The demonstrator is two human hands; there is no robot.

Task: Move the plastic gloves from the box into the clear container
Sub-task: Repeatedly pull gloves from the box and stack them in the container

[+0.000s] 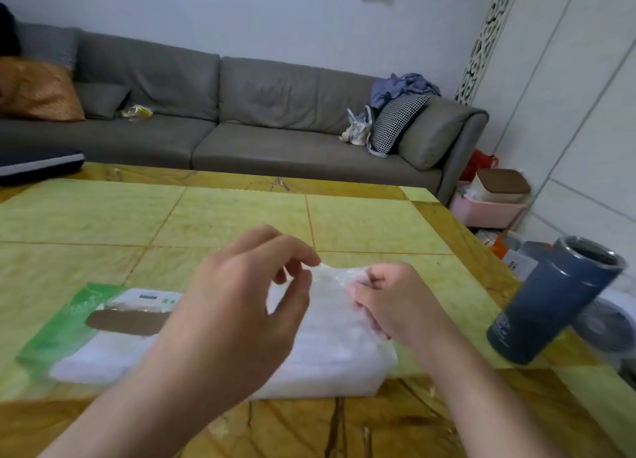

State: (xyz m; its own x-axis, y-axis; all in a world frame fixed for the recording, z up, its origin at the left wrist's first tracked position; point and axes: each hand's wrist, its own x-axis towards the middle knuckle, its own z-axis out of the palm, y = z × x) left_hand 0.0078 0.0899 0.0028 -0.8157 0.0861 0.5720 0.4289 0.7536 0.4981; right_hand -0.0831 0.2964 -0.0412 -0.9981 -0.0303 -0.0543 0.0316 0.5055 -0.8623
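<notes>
A green and white glove box (pixel 79 326) lies flat on the table at the left, with a brown opening in its top. Right of it sits a pile of thin clear plastic gloves (pixel 330 337); whether it lies inside a clear container I cannot tell. My left hand (pixel 241 306) hovers over the pile, its thumb and forefinger pinching the top of a glove. My right hand (pixel 385 299) is curled on the same crumpled glove edge at the pile's upper right. My left forearm hides the box's right end.
The yellow-green tiled table (pixel 241 216) has a brown marbled border. A dark blue tumbler (pixel 554 299) stands near the right edge. Behind the table runs a grey sofa (pixel 241 113) with cushions and clothes. A pink basket (pixel 488 209) sits on the floor.
</notes>
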